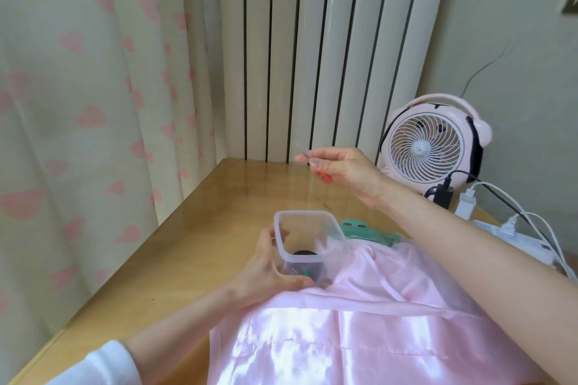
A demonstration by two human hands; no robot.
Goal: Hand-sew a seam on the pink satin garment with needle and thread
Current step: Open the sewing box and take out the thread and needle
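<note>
L hand (269, 272) grips clear box (308, 237) beside pink satin garment (375, 322), which lies on tabletop (194, 228). R hand (341, 170) is raised, fingers (312, 155) pinching thin item (301, 157); prob needle, too small to confirm. Step looks like fetching kit: keep pinch firm, steady box w/ L, bring needle low over fabric.

Pink satin garment (375, 337) lies rumpled, glossy, spread over near right of table (200, 228), stitched seam line across it; thin needle (302, 155), blurred, pinched at raised right hand (341, 172) fingertips.
</note>
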